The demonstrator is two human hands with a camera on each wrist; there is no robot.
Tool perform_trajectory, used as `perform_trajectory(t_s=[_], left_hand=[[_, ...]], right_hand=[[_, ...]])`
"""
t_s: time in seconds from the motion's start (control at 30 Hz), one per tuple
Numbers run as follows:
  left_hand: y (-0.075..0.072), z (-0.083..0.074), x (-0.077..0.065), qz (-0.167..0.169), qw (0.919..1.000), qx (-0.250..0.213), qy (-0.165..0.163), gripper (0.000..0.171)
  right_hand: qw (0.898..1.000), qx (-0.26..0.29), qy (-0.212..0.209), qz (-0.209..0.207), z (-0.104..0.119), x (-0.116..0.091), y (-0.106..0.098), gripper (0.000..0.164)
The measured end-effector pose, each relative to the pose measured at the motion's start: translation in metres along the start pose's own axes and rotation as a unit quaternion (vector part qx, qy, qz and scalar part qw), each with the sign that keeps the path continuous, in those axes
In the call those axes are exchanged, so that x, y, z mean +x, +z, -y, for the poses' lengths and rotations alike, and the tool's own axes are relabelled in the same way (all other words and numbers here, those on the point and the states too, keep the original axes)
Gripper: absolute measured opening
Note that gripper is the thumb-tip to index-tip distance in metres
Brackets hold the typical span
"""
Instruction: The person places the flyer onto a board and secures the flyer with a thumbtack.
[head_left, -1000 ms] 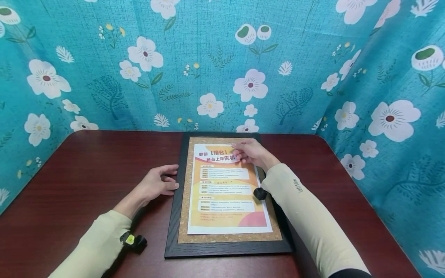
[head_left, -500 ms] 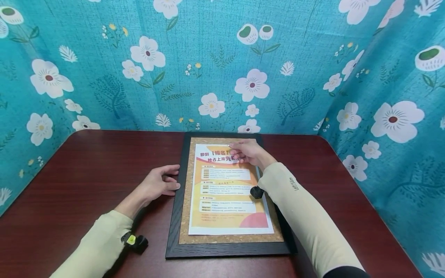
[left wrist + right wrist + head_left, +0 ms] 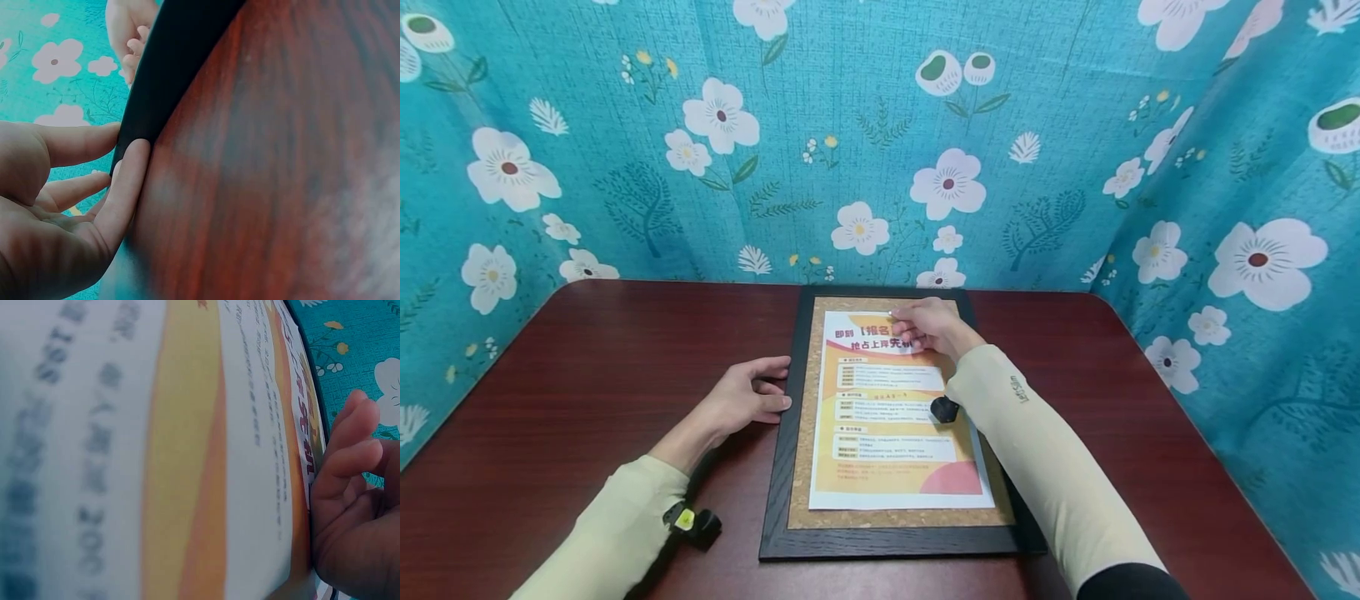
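A cork board (image 3: pixel 800 500) with a black frame (image 3: pixel 880 542) lies flat on the table. On its cork lies a yellow and orange printed poster (image 3: pixel 887 471). My right hand (image 3: pixel 934 323) is over the poster's top edge, thumb and forefinger pinching a small pale pin-like thing (image 3: pixel 891 314), mostly hidden. In the right wrist view, the other fingers of my right hand (image 3: pixel 356 512) curl beside the poster (image 3: pixel 187 450). My left hand (image 3: pixel 747 393) touches the frame's left side. The left wrist view shows its extended fingertips against the dark frame edge (image 3: pixel 175 69).
The dark red wooden table (image 3: pixel 625 358) extends on both sides of the board. A blue floral curtain (image 3: pixel 850 125) hangs behind it and along the sides. A small black camera sits on each wrist.
My right hand has slid a little to the left along the poster's top edge, covering more of the title. My left hand has stayed against the frame. The view has shifted slightly.
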State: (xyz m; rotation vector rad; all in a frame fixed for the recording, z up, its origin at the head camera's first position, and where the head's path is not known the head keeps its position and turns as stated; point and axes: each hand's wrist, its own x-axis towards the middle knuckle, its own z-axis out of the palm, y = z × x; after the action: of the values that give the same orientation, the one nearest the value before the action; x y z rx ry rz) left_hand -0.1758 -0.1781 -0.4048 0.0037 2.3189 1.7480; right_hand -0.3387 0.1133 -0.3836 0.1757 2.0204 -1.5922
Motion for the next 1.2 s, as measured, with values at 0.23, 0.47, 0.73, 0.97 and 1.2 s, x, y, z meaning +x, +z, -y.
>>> perform_trajectory(t_s=[0.23, 0.47, 0.73, 0.97, 1.2], left_hand=[[0.000, -0.002, 0.000, -0.001, 1.0000, 0.002, 0.000, 0.067], [-0.001, -0.001, 0.000, 0.001, 1.0000, 0.001, 0.004, 0.067], [0.000, 0.000, 0.000, -0.003, 1.0000, 0.001, 0.005, 0.067], [0.000, 0.002, 0.000, -0.002, 1.0000, 0.001, 0.007, 0.067], [0.000, 0.002, 0.001, 0.000, 1.0000, -0.002, 0.009, 0.067]], right_hand=[[0.999, -0.012, 0.030, -0.020, 0.004, 0.006, 0.003, 0.024], [0.998, -0.031, 0.040, -0.039, 0.006, 0.006, 0.006, 0.025], [0.998, -0.040, 0.029, -0.042, 0.006, 0.006, 0.008, 0.024], [0.998, -0.031, 0.026, -0.043, 0.005, 0.006, 0.010, 0.023], [0.998, -0.026, 0.021, -0.044, 0.004, 0.007, 0.010, 0.021]])
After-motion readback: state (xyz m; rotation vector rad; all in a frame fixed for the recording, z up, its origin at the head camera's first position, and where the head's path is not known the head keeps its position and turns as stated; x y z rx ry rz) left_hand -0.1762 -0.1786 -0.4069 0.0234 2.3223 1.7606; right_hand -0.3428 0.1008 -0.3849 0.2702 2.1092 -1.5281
